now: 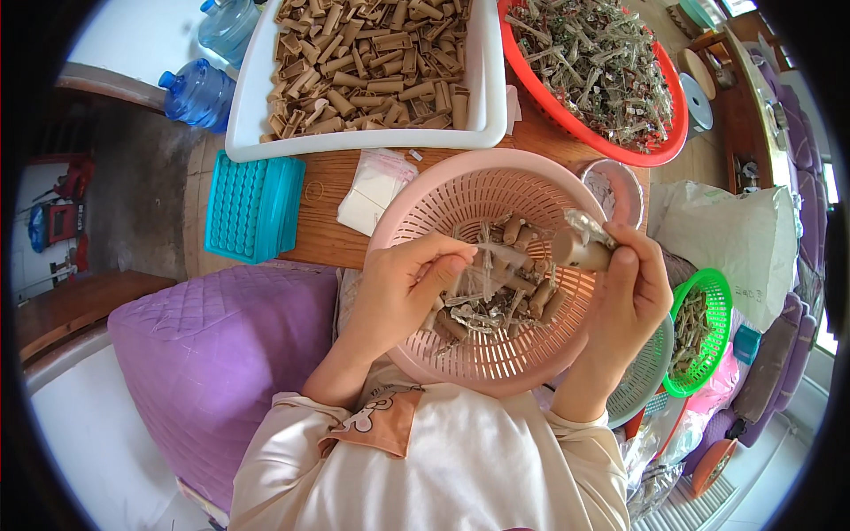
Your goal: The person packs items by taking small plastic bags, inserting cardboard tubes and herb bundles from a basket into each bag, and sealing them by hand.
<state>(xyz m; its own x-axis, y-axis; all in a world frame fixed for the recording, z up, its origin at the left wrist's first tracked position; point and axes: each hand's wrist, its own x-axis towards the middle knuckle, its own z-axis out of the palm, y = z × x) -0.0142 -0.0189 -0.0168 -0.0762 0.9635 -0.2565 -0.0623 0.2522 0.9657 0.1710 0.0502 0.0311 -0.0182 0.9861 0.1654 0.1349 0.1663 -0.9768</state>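
My left hand (414, 276) is closed in a pinch at the left side of a pink slotted basket (425, 199). Between its fingertips is the edge of a thin clear plastic film (496, 255), which reaches toward the basket's middle. On the right, my right hand (636, 288) grips a tan plastic cylinder (574, 251) between thumb and fingers. A shiny clear plastic piece (588, 226) sits against the cylinder's top, by the fingertips. Below both hands, the basket holds several tan cylinders (542, 299) mixed with clear pieces (482, 317).
A white tub (354, 142) of tan cylinders stands at the back, beside a red basket (666, 152) of clear pieces. Turquoise trays (252, 208) and small clear bags (376, 190) lie on the wooden table (323, 243). A green basket (715, 354) is at the right.
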